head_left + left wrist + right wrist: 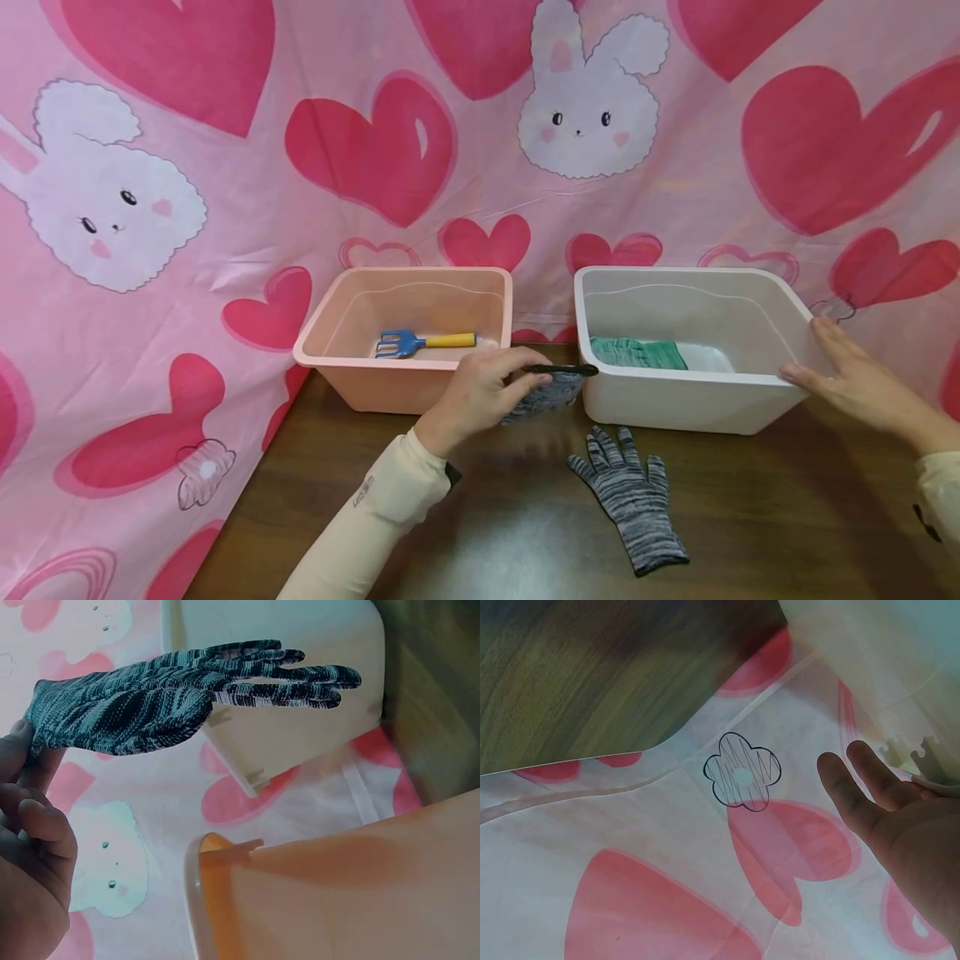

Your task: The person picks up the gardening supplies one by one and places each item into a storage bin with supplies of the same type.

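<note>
My left hand (474, 393) pinches a grey-and-black knit glove (546, 398) by its dark cuff, above the table between two bins. In the left wrist view the glove (135, 712) hangs out from the fingertips with its own fingers loose. A matching glove (637, 500) lies flat on the table, palm area towards the white bin (675, 406). My right hand (862, 379) rests on that bin's right rim, thumb at the front edge and fingers extended. Inside the white bin lies a green knitted piece (641, 353), its full shape partly hidden by the wall.
The peach bin (390, 387) stands to the left, holding a small hand fork (405, 343) with blue tines and a yellow handle. Both bins sit on a dark wooden table (525, 533). Behind them hangs a pink cloth (480, 183) with hearts and rabbits.
</note>
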Demonstrator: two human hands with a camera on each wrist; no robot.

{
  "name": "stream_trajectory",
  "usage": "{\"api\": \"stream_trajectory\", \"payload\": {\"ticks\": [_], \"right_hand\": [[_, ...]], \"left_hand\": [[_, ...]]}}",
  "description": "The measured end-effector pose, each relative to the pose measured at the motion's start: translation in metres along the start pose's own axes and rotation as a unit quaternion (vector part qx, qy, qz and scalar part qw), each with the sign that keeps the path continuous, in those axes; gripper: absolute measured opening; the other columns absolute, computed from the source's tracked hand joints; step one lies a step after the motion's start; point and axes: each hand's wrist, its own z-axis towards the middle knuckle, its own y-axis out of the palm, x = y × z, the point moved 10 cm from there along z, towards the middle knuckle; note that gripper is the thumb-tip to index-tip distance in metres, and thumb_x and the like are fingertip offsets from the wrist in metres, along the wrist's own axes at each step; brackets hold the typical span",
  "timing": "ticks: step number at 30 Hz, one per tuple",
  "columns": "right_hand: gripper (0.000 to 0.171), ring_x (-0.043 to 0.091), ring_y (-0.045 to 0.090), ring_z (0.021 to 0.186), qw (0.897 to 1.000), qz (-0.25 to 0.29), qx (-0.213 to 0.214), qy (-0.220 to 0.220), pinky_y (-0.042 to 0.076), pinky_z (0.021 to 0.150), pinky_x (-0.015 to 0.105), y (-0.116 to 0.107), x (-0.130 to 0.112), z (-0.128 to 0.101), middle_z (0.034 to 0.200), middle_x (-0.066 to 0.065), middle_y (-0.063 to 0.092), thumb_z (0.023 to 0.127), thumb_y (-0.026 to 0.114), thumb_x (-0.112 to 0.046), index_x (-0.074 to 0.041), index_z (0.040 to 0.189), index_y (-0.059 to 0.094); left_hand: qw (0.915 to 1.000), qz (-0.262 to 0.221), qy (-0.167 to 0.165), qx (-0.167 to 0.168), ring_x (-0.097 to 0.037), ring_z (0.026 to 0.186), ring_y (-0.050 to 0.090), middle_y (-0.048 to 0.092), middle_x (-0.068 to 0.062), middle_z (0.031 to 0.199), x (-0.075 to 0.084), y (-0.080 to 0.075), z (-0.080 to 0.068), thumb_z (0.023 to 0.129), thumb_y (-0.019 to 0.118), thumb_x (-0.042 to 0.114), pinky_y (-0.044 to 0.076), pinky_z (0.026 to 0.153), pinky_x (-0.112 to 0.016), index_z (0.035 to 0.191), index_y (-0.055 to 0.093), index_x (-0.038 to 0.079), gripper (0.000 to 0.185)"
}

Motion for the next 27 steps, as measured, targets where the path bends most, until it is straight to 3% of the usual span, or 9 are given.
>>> {"api": "stream_trajectory", "payload": {"ticks": [10,18,27], "right_hand": [[0.097,0.054,-0.012,0.145,1.000,-0.009,-0.004,0.008,-0.002,0.105,0.078,0.000,-0.002,-0.002,0.158,0.036,-0.011,0.101,0.053,-0.047,0.005,0.156,-0.008],[0.096,0.054,-0.012,0.145,1.000,-0.008,-0.004,0.004,-0.003,0.107,0.076,0.000,-0.004,-0.001,0.158,0.037,-0.011,0.101,0.053,-0.045,0.006,0.155,-0.008],[0.095,0.054,-0.011,0.145,1.000,-0.009,0.001,-0.001,-0.003,0.108,0.075,0.000,-0.002,0.000,0.158,0.037,-0.010,0.102,0.053,-0.044,0.007,0.155,-0.007]], "left_hand": [[0.9997,0.012,0.017,0.015,-0.005,0.068,0.054,0.071,0.001,0.091,0.000,-0.014,0.018,0.089,0.079,0.009,0.047,0.061,-0.016,0.108,0.073,0.007,0.020],[0.9985,0.032,0.042,0.018,-0.011,0.076,0.063,0.075,-0.005,0.102,0.000,-0.018,0.032,0.087,0.080,0.008,0.052,0.069,-0.016,0.113,0.074,0.004,0.027],[0.9984,0.010,0.037,0.042,-0.010,0.063,0.047,0.065,-0.002,0.078,-0.006,-0.024,0.052,0.088,0.079,0.006,0.041,0.054,-0.022,0.107,0.075,0.002,0.020]]}}
